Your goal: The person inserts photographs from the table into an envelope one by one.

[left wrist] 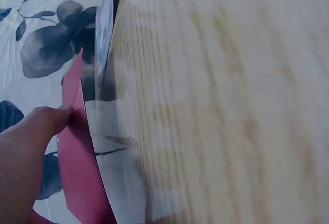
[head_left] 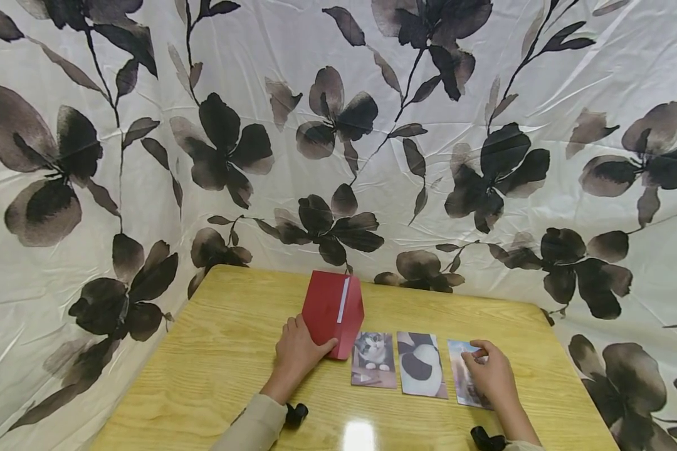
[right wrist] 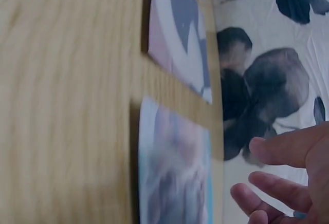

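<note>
My left hand (head_left: 299,351) grips a red envelope (head_left: 323,307) by its near left side. Its flap is unfolded to the right, and a pale strip (head_left: 343,300) runs along the opening. In the left wrist view the thumb lies on the red paper (left wrist: 85,162); the other fingers are hidden. To the right, my right hand (head_left: 493,376) hovers above a bluish picture card (head_left: 461,376), thumb and fingers loosely bent. The right wrist view shows a gap between these fingers and the card, with nothing held. Beside it lie a black-and-white picture card (head_left: 421,364) and a kitten picture card (head_left: 373,360).
The cards lie in a row on a yellow wood-grain table (head_left: 231,369). A white cloth with dark flowers (head_left: 417,207) hangs behind the table and at its sides. Each wrist carries a small black device (head_left: 296,415). Light glares off the table's near part.
</note>
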Tool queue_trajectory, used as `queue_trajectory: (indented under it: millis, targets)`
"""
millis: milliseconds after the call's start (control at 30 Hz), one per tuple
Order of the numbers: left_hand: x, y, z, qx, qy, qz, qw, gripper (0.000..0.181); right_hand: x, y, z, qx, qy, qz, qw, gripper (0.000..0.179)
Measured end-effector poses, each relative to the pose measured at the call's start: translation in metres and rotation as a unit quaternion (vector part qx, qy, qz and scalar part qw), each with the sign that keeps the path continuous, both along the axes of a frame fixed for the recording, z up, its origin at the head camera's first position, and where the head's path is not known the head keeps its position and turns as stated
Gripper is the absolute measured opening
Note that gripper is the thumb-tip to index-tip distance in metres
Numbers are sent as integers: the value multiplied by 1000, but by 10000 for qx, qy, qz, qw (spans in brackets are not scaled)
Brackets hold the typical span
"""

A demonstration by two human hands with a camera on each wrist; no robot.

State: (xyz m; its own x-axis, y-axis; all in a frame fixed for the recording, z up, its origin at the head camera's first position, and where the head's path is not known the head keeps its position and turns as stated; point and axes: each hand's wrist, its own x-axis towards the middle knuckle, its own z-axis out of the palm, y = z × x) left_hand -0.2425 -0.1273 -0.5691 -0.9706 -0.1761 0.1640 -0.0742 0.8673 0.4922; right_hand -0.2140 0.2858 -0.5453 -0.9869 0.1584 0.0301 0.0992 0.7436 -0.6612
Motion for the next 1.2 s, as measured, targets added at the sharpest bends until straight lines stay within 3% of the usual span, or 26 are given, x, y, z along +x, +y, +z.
queue_trajectory:
  millis: [367, 833, 1200]
  targets:
    - [0, 0, -1, -29, -50, 6, 10000, 103, 19, 28, -6, 700, -210, -104, 9973, 62]
    - [1, 1, -3, 2, 5, 23, 10000, 105, 40, 47, -13, 1019, -1111, -281, 9882, 93]
    - [1, 0, -5, 104, 3, 20, 9999, 105, 40, 45, -10, 1080, -1501, -248, 9824, 84]
